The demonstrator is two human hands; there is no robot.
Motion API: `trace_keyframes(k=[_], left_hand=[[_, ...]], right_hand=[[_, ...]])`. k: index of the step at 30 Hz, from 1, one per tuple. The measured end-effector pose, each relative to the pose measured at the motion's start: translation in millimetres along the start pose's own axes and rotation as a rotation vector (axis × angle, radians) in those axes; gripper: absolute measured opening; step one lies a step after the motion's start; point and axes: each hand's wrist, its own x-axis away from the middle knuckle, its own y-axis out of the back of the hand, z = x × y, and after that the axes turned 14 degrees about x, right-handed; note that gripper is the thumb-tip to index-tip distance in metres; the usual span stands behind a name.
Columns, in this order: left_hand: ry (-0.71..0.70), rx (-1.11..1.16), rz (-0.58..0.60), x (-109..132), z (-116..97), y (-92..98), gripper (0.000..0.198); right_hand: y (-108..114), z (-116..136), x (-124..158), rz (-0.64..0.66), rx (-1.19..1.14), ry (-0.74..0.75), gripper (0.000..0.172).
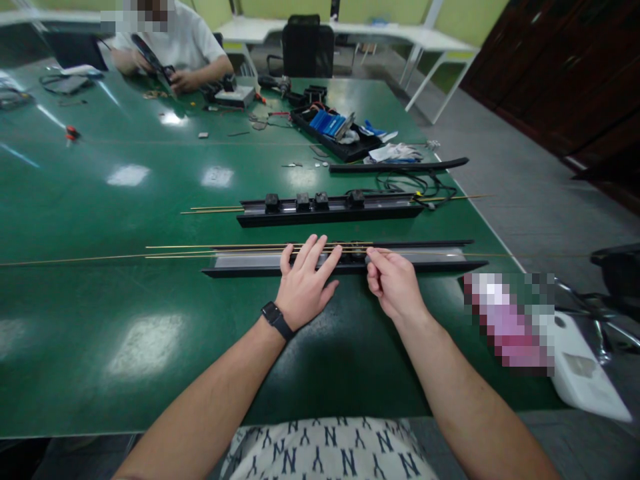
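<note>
Rods [215, 247] are running left-to-right beneath your left hand [305, 287], spread wide, gripping nothing; your right hand [395, 283] is pinching at their right ends.

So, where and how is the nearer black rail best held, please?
Take the rail perhaps by its right end, from the right: its side walls run past the right hand, leaving edges to pinch, while brass rods extend past the left end.
</note>
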Motion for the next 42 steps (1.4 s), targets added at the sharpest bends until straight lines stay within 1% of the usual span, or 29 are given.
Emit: trace_keyframes(k=[6,12,17,26,30,42], left_hand=[[0.003,0.002,0.002,0.3,0.5,0.1,0.064],[0.002,0.001,-0.001,0.6,0.7,0.3,0.064],[0.003,0.0,0.005,0.5,0.2,0.7,0.063],[0.012,0.005,0.011,0.2,-0.8,1.0,0.064],[0.007,0.011,0.01,0.5,-1.0,1.2,0.065],[0.009,0.006,0.016,0.1,-1.0,1.4,0.064]], right_hand=[[-0.2,-1.5,-0.1,0.0,0.001,-0.001,0.039],[2.3,-0.8,-1.0,-0.026,0.011,0.003,0.037],[4.2,-0.7,-1.1,-0.021,0.008,0.003,0.036],[2.2,-0.7,2.0,-0.019,0.003,0.013,0.038],[3.3,-0.3,1.4,-0.035,-0.009,-0.001,0.036],[1.9,1.3,1.7,-0.025,-0.019,-0.009,0.036]])
